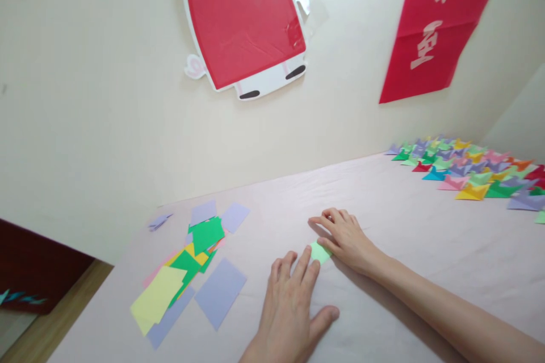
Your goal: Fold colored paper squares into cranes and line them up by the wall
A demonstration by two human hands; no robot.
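A small piece of light green paper (320,253) lies flat on the pale pink cloth surface, between my two hands. My left hand (293,289) rests with its fingers spread, index and middle fingertips at the paper's left edge and the thumb held out to the right. From the right, my right hand (344,238) reaches in, its thumb on or beside the paper's upper right edge. Its other fingers are stretched out and slightly bent beyond the paper. Part of the paper may be hidden under the fingers.
Loose paper sheets, purple (221,293), green (207,234) and yellow (158,298), overlap at the left. Rows of folded colored paper shapes (472,191) stand at the far right. Behind the surface rises a wall with a red cartoon cutout (242,16) and a red banner (434,33).
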